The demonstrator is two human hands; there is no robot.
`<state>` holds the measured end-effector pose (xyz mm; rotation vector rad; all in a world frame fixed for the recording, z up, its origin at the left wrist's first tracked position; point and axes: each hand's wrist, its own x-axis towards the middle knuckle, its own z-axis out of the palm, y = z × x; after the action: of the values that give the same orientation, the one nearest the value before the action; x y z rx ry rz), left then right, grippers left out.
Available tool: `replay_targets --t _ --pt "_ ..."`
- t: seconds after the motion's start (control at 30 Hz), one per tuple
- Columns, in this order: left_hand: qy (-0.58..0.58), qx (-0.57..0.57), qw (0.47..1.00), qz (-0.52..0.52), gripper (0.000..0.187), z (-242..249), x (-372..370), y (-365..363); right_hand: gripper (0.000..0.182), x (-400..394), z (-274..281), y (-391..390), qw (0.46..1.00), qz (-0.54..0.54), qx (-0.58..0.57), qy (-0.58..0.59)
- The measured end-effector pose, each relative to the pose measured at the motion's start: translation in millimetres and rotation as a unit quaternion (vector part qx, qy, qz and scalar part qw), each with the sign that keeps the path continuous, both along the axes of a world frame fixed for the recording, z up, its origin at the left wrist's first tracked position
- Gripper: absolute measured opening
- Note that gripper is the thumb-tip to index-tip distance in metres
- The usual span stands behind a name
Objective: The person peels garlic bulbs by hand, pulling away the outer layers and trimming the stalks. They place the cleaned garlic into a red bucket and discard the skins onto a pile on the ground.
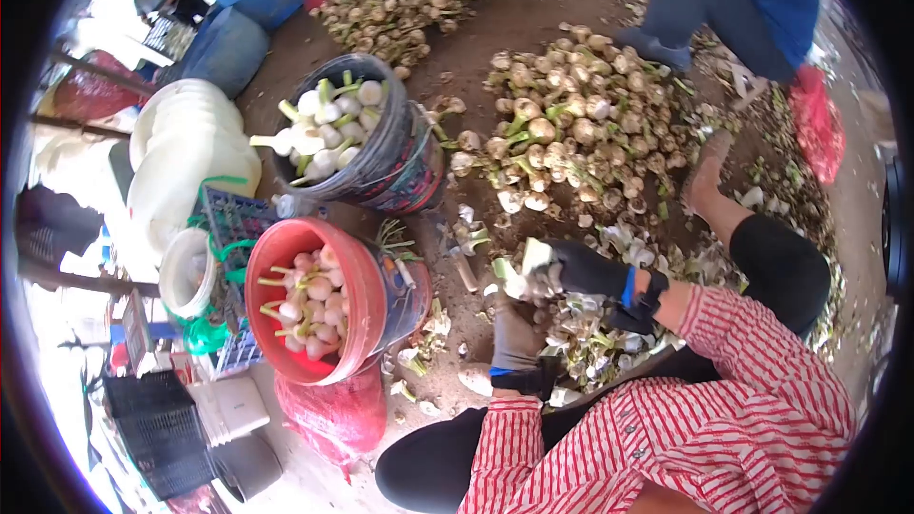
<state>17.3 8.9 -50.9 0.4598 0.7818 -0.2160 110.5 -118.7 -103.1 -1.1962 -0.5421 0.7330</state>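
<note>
My left hand point(519, 335), in a grey glove, is closed at a partly peeled garlic bulb point(512, 282) with pale green and white layers. My right hand point(583, 269), in a darker glove, is closed against the same bulb from the other side. A pale greenish piece point(536, 255) sticks out above the right fingers; whether it is stalk or peel I cannot make out. Loose garlic peelings point(586, 343) lie under and around both hands. Beyond them rises a heap of unpeeled garlic point(581, 124) with short green stems.
To the left stand a red bucket point(371, 309) and a dark bucket point(409, 157), both holding cleaned garlic. A pink mesh sack point(333, 419) lies beside the red one. Blue barrels point(224, 52) and another garlic pile point(419, 0) are farther back. A co-worker's leg point(681, 5) is at upper right.
</note>
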Motion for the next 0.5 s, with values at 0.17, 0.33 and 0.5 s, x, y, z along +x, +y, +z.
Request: replay_targets --t 0.17,0.33,0.5 --pt "0.005 0.082 0.995 0.058 0.046 12 7 -4 0.013 24 23 7 0.926 -0.034 -0.238 -0.292" --pt "-0.045 0.055 0.997 0.01 0.036 -33 -7 17 0.031 39 66 -12 0.896 0.024 -0.408 -0.171" --pt "-0.026 0.142 0.99 0.003 0.039 -26 -1 3 0.035 186 82 -46 0.953 -0.293 -0.059 -0.045"
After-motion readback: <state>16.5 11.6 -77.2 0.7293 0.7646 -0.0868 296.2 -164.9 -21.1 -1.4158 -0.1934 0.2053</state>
